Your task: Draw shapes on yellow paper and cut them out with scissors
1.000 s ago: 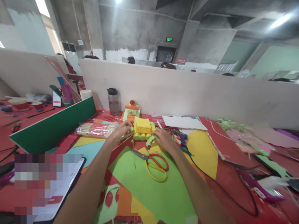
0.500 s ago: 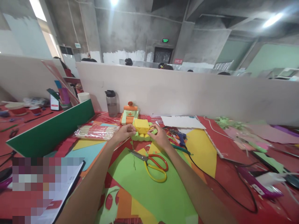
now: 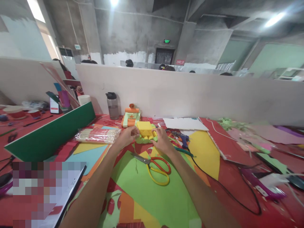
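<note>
A yellow paper box (image 3: 143,126) sits on top of a yellow-and-green paper model (image 3: 146,139) at the middle of the desk. My left hand (image 3: 129,136) is at the model's left side with its fingers curled together; whatever lies between the fingertips is hidden. On the right side, my right hand (image 3: 163,140) has its thumb and fingers apart, close against the model's edge. Scissors (image 3: 148,163) with one red and one yellow handle loop lie between my forearms on a green paper sheet (image 3: 133,183).
Behind stands an orange-and-green paper model (image 3: 131,116), with a water bottle (image 3: 112,106) to its left. Wrapped sticks (image 3: 96,135) lie left, near a green board (image 3: 54,133). A blue glue gun (image 3: 184,141) and its black cord are at right. A white partition (image 3: 180,95) closes the back.
My right hand's fingers have spread and shifted slightly along the model's side. My left fingers have curled in beside the box. The scissors have not moved.
</note>
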The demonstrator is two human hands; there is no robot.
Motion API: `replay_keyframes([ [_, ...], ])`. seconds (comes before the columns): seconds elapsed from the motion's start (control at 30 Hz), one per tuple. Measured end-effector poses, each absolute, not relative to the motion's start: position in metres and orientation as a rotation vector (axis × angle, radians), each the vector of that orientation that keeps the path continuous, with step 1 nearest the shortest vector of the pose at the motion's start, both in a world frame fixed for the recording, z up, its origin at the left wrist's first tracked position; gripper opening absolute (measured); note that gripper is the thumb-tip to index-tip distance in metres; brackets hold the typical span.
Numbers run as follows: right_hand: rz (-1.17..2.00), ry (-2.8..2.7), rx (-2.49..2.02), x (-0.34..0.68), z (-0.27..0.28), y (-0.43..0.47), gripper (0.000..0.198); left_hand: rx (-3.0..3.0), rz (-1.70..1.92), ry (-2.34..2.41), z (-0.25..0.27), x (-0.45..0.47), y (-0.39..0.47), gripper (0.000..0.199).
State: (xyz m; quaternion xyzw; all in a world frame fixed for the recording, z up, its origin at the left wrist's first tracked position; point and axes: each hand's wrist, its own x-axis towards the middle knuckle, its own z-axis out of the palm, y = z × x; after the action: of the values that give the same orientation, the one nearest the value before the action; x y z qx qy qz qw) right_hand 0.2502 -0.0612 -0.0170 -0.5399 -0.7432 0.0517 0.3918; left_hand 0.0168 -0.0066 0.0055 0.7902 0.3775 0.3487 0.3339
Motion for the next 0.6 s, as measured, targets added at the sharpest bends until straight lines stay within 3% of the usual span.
replay_keyframes([
  [0.23,0.117,-1.866,-1.428,0.262,-0.006,-0.069,0.037,2.451,0.779,0.837,0.008,0.014,-0.014,0.015],
  [0.43,0.101,-1.682,-1.391,0.272,-0.004,-0.065,0.033,2.552,0.651,1.013,0.005,0.02,-0.016,0.027],
  [0.6,0.105,-1.731,-1.361,0.267,-0.012,-0.059,0.017,2.539,0.67,1.073,-0.002,0.028,-0.015,0.021],
])
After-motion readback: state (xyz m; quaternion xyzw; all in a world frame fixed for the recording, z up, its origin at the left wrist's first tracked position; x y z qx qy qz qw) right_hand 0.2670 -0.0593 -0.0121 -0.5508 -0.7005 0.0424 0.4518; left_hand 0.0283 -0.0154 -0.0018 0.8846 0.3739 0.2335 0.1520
